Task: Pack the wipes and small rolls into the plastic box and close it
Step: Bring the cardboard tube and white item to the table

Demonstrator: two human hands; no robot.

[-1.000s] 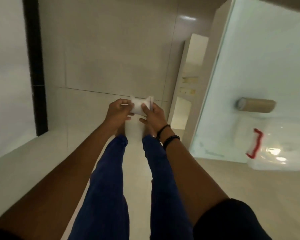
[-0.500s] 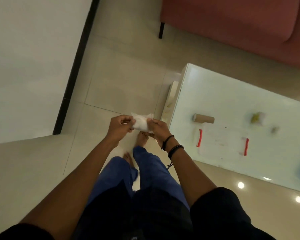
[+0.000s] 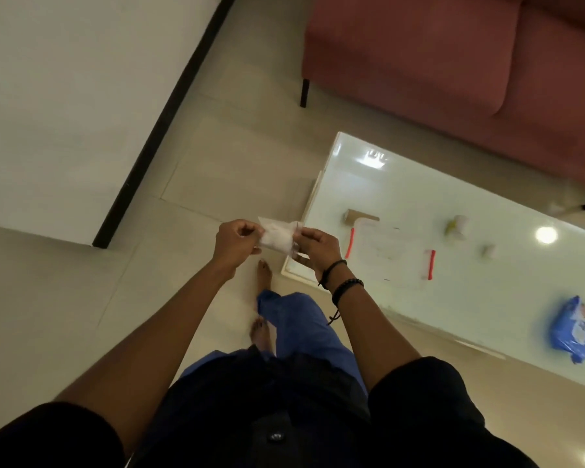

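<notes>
While both hands pinch a white wipe (image 3: 277,236), plastic box (image 3: 390,253) on table (image 3: 487,298)

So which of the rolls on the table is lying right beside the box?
The brown cardboard roll, at the plastic box's far-left corner by a red latch. The two pale small rolls sit apart, farther right.

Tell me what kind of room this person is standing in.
Most likely a home living room: a red sofa on dark legs, a low white glossy table in front of it, and a pale tiled floor.
</notes>
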